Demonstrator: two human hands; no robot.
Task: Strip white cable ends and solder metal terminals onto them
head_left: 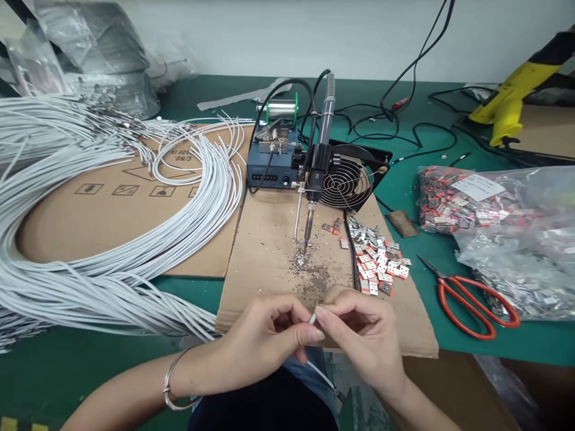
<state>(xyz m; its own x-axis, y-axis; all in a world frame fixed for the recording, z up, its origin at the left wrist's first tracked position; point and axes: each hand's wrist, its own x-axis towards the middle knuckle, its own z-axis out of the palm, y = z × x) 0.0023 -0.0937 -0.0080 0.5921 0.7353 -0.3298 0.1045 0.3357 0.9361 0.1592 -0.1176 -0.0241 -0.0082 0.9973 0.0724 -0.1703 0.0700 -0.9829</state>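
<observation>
Orange-handled scissors [463, 295] lie open on a green counter [541, 345] near a small brown pad [402, 224]. Behind, a yellow-and-black power tool [516, 93] rests at right, black cords [449, 12] hang before a pale wall [291, 36], and gray plastic-wrapped rolls [99, 45] stand stacked at left.

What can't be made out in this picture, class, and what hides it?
Head view, all four:
Tip of the white cable: covered by the right hand.
Printing on the cardboard sheet: partly under the coiled cables.
Wording on the white label: too small.
Rest of the yellow power tool: cut off by the right edge.
</observation>
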